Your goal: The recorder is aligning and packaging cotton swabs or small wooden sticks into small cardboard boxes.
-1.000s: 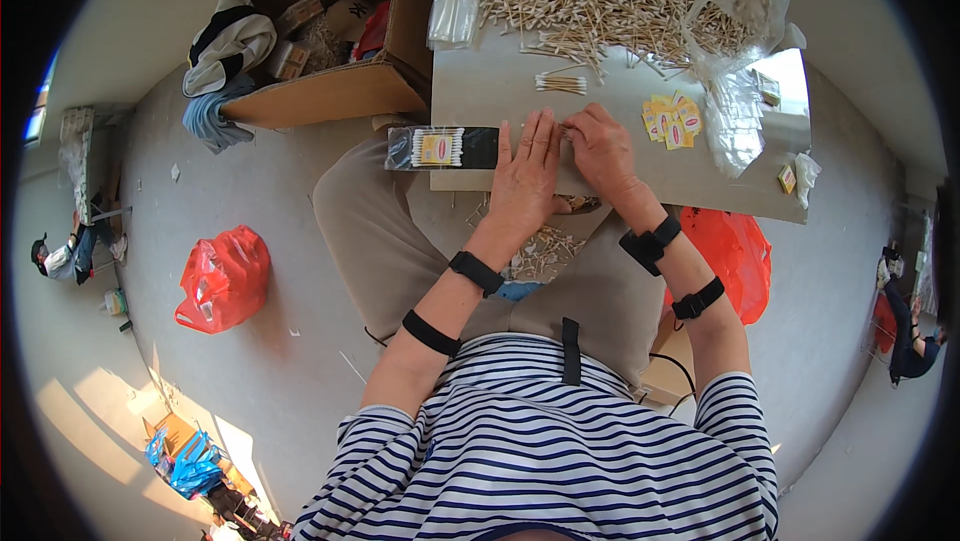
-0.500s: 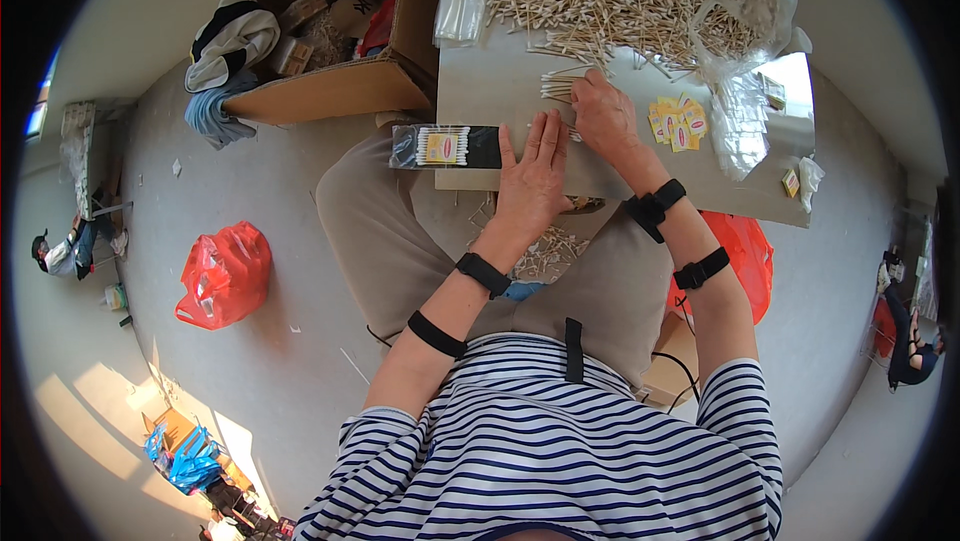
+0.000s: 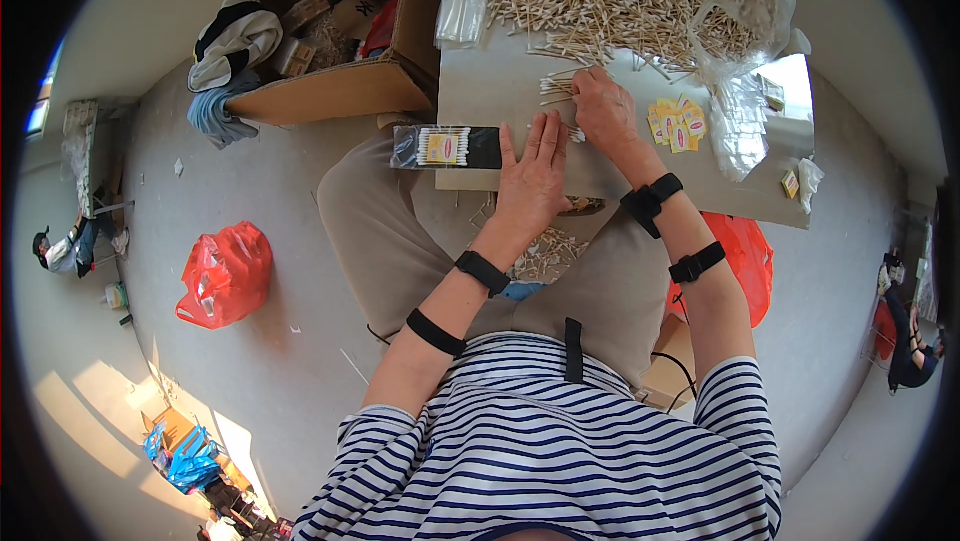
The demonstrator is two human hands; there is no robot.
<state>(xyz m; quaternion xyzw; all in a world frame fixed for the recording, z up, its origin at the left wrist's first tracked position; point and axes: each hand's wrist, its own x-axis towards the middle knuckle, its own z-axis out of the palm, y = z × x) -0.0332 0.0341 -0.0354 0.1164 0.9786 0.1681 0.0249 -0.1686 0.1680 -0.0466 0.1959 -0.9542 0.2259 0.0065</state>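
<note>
My left hand [image 3: 535, 173] lies flat with fingers stretched over the right end of a black strip [image 3: 486, 148] at the table's near edge. On that strip, under clear film, sits a row of cotton swabs [image 3: 459, 148] with a yellow label [image 3: 441, 148] across it. My right hand [image 3: 606, 113] is curled and closed at the right end of a small group of loose cotton swabs [image 3: 555, 91], pinching some of them. A few more white tips show between the two hands. The right fingertips are partly hidden.
A large heap of swabs [image 3: 600, 1] covers the table's far part, beside clear bags [image 3: 462, 1]. Yellow labels [image 3: 678, 125] and plastic sleeves [image 3: 738, 126] lie to the right. An open cardboard box [image 3: 330, 91] stands at the left, a red bag [image 3: 228, 276] on the floor.
My right hand has shifted very slightly up and left at the loose swabs. My left hand stays flat in place.
</note>
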